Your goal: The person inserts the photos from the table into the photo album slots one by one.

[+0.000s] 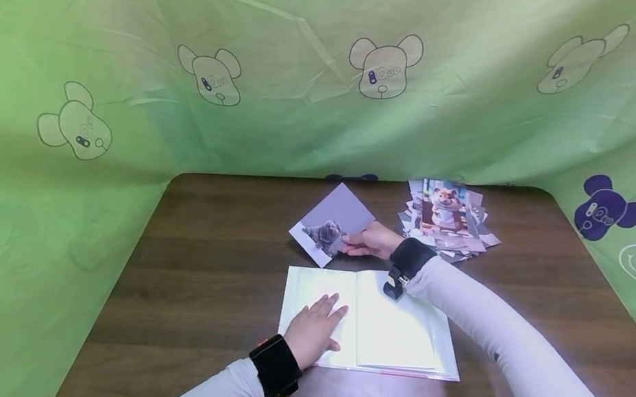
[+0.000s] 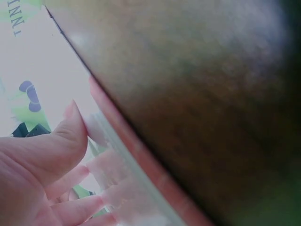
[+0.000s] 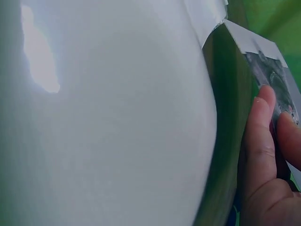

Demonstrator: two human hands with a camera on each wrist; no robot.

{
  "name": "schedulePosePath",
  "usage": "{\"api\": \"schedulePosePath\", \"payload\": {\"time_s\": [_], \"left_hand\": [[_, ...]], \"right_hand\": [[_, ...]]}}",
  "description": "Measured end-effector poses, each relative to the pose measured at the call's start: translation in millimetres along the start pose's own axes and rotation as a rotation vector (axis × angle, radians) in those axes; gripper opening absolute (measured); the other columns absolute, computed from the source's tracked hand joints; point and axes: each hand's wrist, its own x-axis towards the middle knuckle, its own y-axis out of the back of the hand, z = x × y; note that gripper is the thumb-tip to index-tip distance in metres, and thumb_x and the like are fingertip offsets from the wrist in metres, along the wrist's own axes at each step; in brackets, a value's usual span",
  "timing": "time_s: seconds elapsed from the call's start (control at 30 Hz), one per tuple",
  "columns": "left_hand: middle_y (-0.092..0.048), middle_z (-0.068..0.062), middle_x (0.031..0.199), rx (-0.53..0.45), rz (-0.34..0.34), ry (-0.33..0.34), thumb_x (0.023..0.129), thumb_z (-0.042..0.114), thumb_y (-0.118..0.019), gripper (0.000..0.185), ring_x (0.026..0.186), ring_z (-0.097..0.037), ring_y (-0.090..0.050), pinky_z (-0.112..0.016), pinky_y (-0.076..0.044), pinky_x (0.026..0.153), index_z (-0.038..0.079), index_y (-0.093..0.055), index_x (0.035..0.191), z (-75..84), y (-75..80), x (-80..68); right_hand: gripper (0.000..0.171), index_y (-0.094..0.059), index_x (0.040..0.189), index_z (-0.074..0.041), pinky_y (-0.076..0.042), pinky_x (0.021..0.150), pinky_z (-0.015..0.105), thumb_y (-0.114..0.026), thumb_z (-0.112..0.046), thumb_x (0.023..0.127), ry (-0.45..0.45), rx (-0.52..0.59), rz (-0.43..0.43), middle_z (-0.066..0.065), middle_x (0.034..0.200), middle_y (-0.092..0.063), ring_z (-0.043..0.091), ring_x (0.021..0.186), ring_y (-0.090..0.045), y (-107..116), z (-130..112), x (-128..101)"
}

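Note:
An open photo album (image 1: 397,325) with blank white pages lies on the table before me. My left hand (image 1: 312,330) rests on its left page with the fingers spread; the left wrist view shows the thumb (image 2: 70,136) by the album's edge. Beyond the album's top edge, my right hand (image 1: 373,241) pinches a photo card (image 1: 340,212) with a grey cat on it, by its near edge. In the right wrist view the thumb and fingers meet on the two sides of the photo card (image 3: 273,70), next to the album's glossy page (image 3: 122,117).
A loose pile of photo cards (image 1: 448,212), topped by a picture of a hamster, lies at the back right. The brown wooden table (image 1: 180,276) has green printed cloth (image 1: 292,112) hanging behind it and at its sides.

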Motion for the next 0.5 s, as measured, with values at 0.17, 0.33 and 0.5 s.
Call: {"api": "schedulePosePath", "payload": {"time_s": [0.17, 0.33, 0.5], "left_hand": [[-0.042, -0.009, 0.146, 0.006, 0.011, -0.004, 0.077, 0.041, -0.068, 0.068, 0.133, -0.025, -0.042, -0.045, -0.046, 0.097, 0.016, -0.048, 0.137, 0.5, -1.0, -0.1], [-0.042, -0.009, 0.146, 0.007, 0.007, 0.0, 0.077, 0.041, -0.068, 0.068, 0.134, -0.025, -0.042, -0.045, -0.045, 0.098, 0.017, -0.048, 0.137, 0.9, -0.2, -0.8], [-0.042, -0.009, 0.146, 0.013, 0.006, -0.003, 0.078, 0.041, -0.067, 0.067, 0.133, -0.025, -0.043, -0.045, -0.046, 0.097, 0.016, -0.048, 0.137, 0.6, 1.2, -1.6]], "right_hand": [[0.008, -0.06, 0.095, 0.003, -0.056, 0.07, 0.023, -0.058, -0.003, 0.09, -0.001, -0.005, 0.012, 0.007, 0.074, -0.068, 0.013, 0.068, -0.068, 1.7, 1.6, 0.3], [0.016, -0.064, 0.097, 0.008, -0.056, 0.068, 0.022, -0.062, -0.006, 0.088, 0.026, -0.055, -0.03, 0.007, 0.073, -0.069, 0.012, 0.067, -0.068, 5.9, 1.6, -4.7], [0.017, -0.062, 0.1, 0.009, -0.056, 0.068, 0.023, -0.06, -0.002, 0.088, -0.002, -0.114, -0.038, 0.006, 0.071, -0.068, 0.012, 0.065, -0.068, 9.3, 2.1, -3.3]]}}
